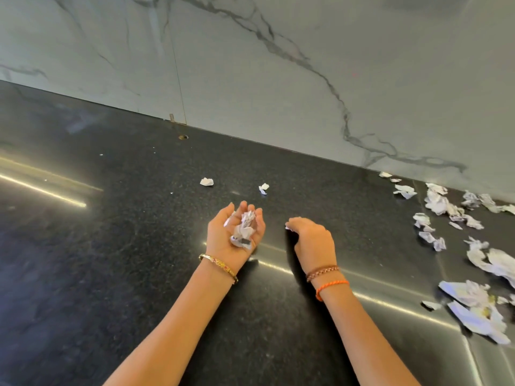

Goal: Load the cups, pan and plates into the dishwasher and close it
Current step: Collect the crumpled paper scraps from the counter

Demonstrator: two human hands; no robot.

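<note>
No cup, pan, plate or dishwasher is in view. My left hand [221, 238] is turned palm up over the black countertop [111, 246] and cups a bunch of crumpled white paper scraps [243, 229] in its curled fingers. Just to its right, my right hand [313, 243] is palm down with bent fingers. Its fingertips pinch a small white paper scrap [288, 226] just above or on the counter surface.
Two small paper scraps [206, 181] [263, 188] lie beyond my hands. Several larger torn and crumpled papers [446, 207] [473, 307] litter the counter's right side. A marble backsplash [250, 65] rises behind, with a small round hole [183, 137] in the counter near it.
</note>
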